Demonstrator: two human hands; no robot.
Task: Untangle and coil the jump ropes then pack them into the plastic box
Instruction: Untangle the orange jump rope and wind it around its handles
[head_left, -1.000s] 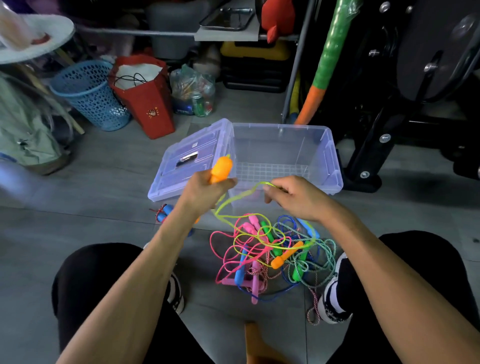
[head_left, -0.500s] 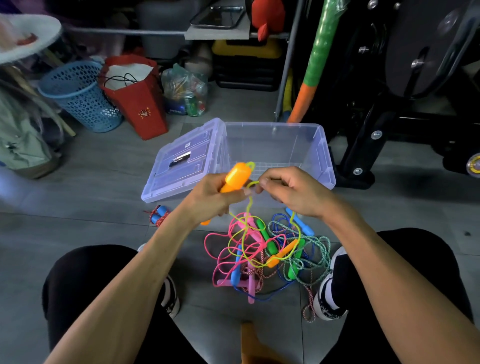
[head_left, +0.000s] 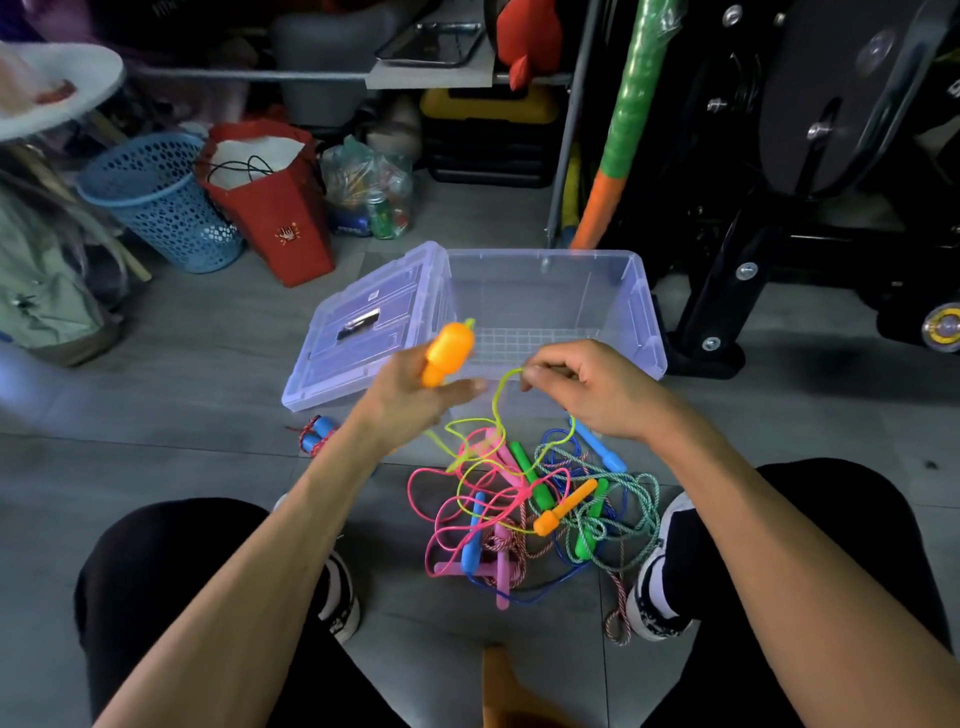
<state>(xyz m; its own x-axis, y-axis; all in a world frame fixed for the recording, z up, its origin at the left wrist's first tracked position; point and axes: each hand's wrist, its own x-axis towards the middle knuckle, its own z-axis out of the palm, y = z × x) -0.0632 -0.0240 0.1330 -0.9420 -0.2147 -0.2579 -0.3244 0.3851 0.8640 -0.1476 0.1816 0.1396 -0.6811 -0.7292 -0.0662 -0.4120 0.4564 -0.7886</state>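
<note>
My left hand (head_left: 410, 402) grips an orange jump-rope handle (head_left: 448, 352), held up in front of the clear plastic box (head_left: 639, 312). Its yellow-green cord (head_left: 497, 405) runs from the handle down into the pile. My right hand (head_left: 587, 387) pinches that cord a little to the right of the handle. On the floor between my feet lies a tangle of jump ropes (head_left: 524, 514) with pink, blue, green and orange handles. A coiled rope with blue handles (head_left: 314, 435) lies apart at the left. The box is open with no rope inside.
The box's lid (head_left: 363, 332) leans at its left side. Behind stand a blue basket (head_left: 156, 200), a red paper bag (head_left: 275, 218), a bag of cans (head_left: 369, 192) and black exercise equipment (head_left: 810, 208) at the right. My shoes flank the pile.
My hands came together half a second ago and have now drawn apart again. The right hand slid along the yellow-green cord to the right; the view shifted slightly.
</note>
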